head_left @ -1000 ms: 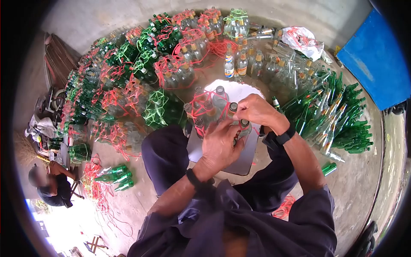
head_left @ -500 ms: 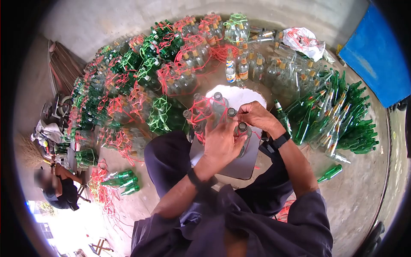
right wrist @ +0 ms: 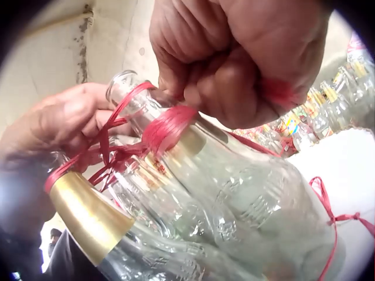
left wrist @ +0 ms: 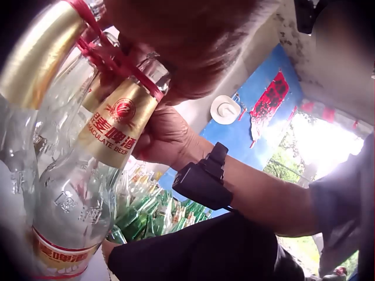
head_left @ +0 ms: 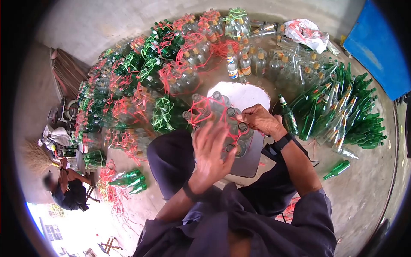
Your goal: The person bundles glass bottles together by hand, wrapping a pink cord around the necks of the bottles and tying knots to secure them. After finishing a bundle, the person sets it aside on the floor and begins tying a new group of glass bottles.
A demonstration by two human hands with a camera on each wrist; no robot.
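Observation:
Several clear glass beer bottles (right wrist: 252, 216) stand in a cluster between the knees, red plastic twine (right wrist: 170, 127) looped around their necks. In the left wrist view, one bottle (left wrist: 79, 199) shows a gold neck label. My right hand (head_left: 264, 121) is at the right side of the cluster, fingers curled tightly around the twine beside a bottle neck; a bit of red shows in the fist. Over the near left part of the cluster is my left hand (head_left: 210, 147), blurred, its fingers extended and spread; it hides some bottle necks.
Under the cluster is a white-topped board (head_left: 252, 96). Tied bundles of bottles (head_left: 180, 81) crowd the left and back. Green bottles (head_left: 364, 128) lie piled at right, a single green bottle (head_left: 337, 170) nearer. Red twine (head_left: 112, 182) lies on the floor at left, where another person (head_left: 68, 190) sits.
My left hand has lifted from among the bottle necks and moved back toward the body, its fingers spreading. My right hand stays by the right-hand bottle necks. The head view has shifted slightly.

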